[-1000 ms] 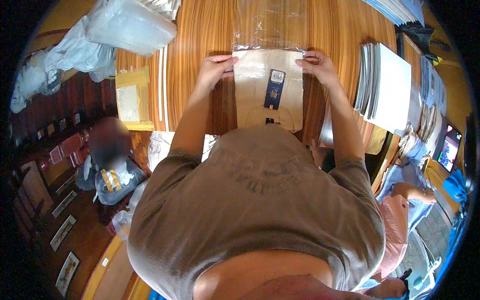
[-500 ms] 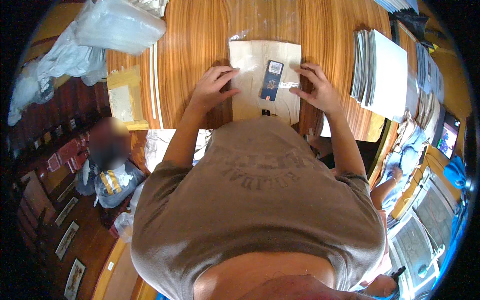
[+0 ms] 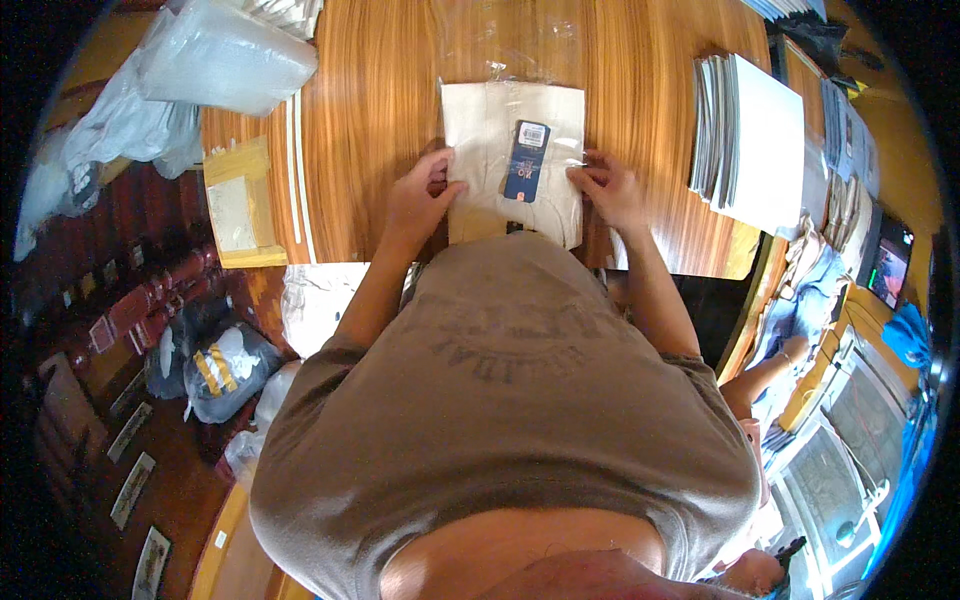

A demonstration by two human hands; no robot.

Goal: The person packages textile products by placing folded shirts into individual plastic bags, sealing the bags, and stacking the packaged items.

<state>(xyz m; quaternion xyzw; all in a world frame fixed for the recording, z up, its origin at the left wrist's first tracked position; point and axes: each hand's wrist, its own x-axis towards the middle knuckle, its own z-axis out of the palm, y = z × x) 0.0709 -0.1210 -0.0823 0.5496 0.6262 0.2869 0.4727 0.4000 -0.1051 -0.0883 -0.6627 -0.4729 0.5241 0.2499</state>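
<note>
A folded beige garment (image 3: 478, 195) lies in a clear plastic bag (image 3: 512, 72) on the wooden table in front of me. A long dark blue tag (image 3: 525, 165) with a white label at its top rests on the garment. My left hand (image 3: 420, 200) is at the left edge, thumb and curled fingers closed on the bag's side. On the opposite edge my right hand (image 3: 612, 198) pinches the bag between thumb and fingers. Loose clear film stretches beyond the garment's far edge. My shirt hides the garment's near end.
A stack of white and grey flat sheets (image 3: 755, 140) stands on the right of the table (image 3: 380, 70). Clear plastic packs (image 3: 225, 60) are piled at the far left, above a yellowish taped patch (image 3: 240, 200). Another person's arm (image 3: 765, 380) reaches toward clothes at the right.
Both hands have closed from spread fingers onto the bag's two side edges. The view has shifted slightly. A person at the left has gone out of sight.
</note>
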